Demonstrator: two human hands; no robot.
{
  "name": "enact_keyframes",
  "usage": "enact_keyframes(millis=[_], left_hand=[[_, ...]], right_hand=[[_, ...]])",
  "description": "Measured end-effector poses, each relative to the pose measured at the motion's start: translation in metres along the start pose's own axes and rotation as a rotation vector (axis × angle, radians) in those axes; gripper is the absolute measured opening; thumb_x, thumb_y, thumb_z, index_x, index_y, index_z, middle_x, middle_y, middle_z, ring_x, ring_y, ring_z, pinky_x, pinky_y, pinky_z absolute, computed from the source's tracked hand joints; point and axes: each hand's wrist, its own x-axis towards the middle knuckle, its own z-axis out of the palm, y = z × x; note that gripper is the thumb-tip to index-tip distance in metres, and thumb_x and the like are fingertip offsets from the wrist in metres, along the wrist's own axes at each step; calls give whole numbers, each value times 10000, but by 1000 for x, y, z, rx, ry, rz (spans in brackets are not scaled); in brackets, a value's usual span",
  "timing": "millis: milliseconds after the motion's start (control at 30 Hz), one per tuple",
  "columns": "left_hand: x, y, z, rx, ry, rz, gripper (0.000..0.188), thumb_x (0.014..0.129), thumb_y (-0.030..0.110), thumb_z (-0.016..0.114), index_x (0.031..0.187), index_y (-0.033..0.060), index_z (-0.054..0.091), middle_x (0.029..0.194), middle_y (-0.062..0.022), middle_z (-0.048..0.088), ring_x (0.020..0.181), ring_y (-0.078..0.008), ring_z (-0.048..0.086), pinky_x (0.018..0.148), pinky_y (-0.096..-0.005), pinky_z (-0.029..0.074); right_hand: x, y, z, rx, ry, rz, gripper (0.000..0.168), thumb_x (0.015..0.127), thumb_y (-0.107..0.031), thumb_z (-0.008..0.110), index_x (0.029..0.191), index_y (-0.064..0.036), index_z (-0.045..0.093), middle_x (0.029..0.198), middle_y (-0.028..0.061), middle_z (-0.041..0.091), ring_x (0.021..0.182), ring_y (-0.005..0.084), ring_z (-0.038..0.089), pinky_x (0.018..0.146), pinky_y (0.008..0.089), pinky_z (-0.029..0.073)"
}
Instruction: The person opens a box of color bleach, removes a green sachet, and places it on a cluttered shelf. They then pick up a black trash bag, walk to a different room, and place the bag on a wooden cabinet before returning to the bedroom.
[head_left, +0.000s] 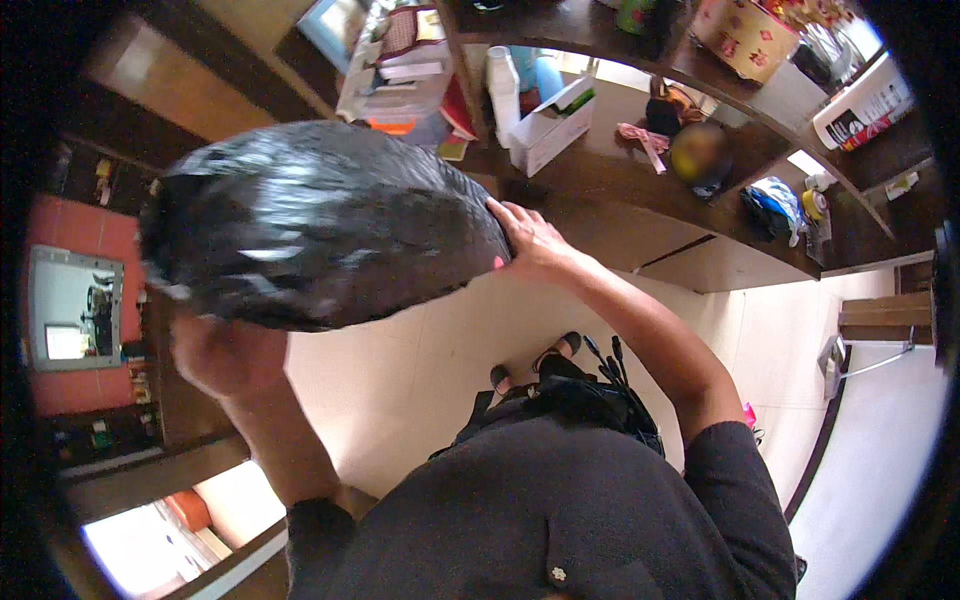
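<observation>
A puffed-out black plastic bag (330, 225) spans the space before me, raised above the floor between my two hands. My left hand (232, 356), blurred, grips its lower left end; the fingertips are hidden. At the bag's right end, my right hand (532, 244) holds the edge, with fingers laid along the top and the thumb below. The plastic is shiny and creased, and what it contains, if anything, cannot be seen.
Dark wooden shelving ahead carries a white box (555, 127), stacked white cups (502, 86), a pink ribbon (645, 142) and a white bottle (862, 101). On the left, a grey-framed mirror (76, 307) stands against red panels. Pale floor tiles (420, 360) lie below.
</observation>
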Motion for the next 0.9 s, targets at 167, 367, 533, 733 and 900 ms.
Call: enact_keyframes(millis=[167, 367, 533, 733, 900], left_hand=[[-57, 127, -3, 217, 436, 426, 491, 801, 183, 585, 1238, -25, 505, 1304, -163, 504, 1237, -328, 443, 1086, -535, 259], [-96, 128, -37, 731, 1141, 504, 426, 870, 200, 556, 1219, -42, 510, 1247, -157, 529, 1150, -266, 501, 1018, -423, 373], [-157, 22, -109, 368, 964, 32, 457, 959, 321, 481, 1285, 1, 469, 1207, -89, 561, 1075, -196, 542, 984, -339, 391], [-157, -48, -90, 10, 694, -180, 437, 948, 393, 486, 1223, 54, 504, 1147, -59, 586, 1035, -192, 567, 892, -337, 452], [-161, -18, -84, -143, 859, -170, 358, 915, 238, 511, 1210, 36, 503, 1153, -113, 590, 1063, -257, 573, 921, -403, 459]], right_hand=[[51, -34, 28, 255, -32, 101, 371, 807, -310, 598, 1127, -126, 640, 991, 122, 676, 899, 274, 649, 802, 371, 499], [72, -112, 11, 666, -20, 287, 183, 887, -165, 510, 971, -69, 641, 745, 45, 593, 572, 126, 540, 529, 274, 444], [44, -211, 9, 858, -160, -10, 174, 832, -86, 492, 899, -5, 630, 737, 43, 600, 609, 140, 555, 532, 305, 426], [-13, -251, 79, 70, -80, -773, 371, 742, -134, 607, 1075, 24, 571, 1060, 290, 574, 1018, 365, 575, 878, 431, 453], [-36, -230, 46, 246, -149, -666, 492, 797, -254, 662, 1200, -4, 528, 1232, 262, 500, 1107, 351, 523, 921, 411, 424]])
